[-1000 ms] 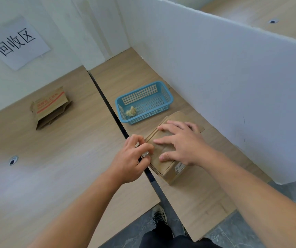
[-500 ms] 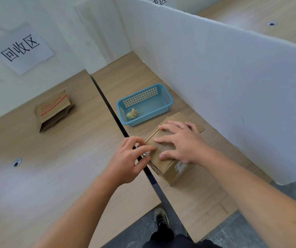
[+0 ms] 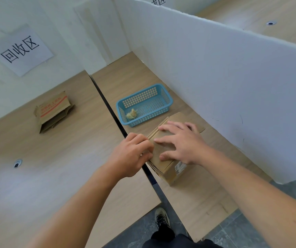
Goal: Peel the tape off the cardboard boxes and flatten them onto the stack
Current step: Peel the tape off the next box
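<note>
A small brown cardboard box [image 3: 168,171] stands on the right-hand table near the gap between the two tables. My right hand [image 3: 183,142] lies flat on its top with fingers spread, pressing it down. My left hand [image 3: 131,154] is at the box's left top edge, with thumb and curled fingers pinching at the tape there; the tape itself is mostly hidden by my fingers. A flattened cardboard stack [image 3: 54,111] with red print lies on the left table, far from both hands.
A blue plastic basket [image 3: 144,120] holding a crumpled wad of tape [image 3: 131,114] sits just behind the box. A white partition [image 3: 215,77] walls off the right side. A dark gap [image 3: 107,108] separates the tables. A paper sign [image 3: 20,51] hangs on the back wall.
My left hand's fingers have shifted slightly along the box's left edge. My right hand stays pressed on the box top. The view has tilted a little.
</note>
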